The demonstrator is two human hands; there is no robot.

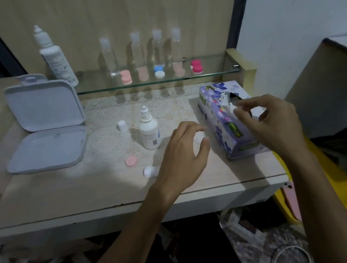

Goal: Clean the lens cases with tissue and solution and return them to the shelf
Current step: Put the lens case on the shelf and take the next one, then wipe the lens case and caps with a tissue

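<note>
From the head view we see a pale tabletop (68, 198) with a lace mat and a glass shelf (156, 80) behind it carrying lens cases (159, 71). Our right hand (274, 123) pinches a tissue (233, 105) at the box (221, 122). Our left hand (183, 151) curls loosely around something white; we cannot tell what. A pink cap (131, 161) lies near the solution bottle (149, 131).

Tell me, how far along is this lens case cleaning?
Early to midway, I'd guess. Already done: the small solution bottle stands uncapped, its cap beside it, with a pink lid and white lid lying loose. In hand: the right hand is at the tissue box; the left hand seems to hold something white. Left: wiping, then returning it to the glass shelf.
</note>
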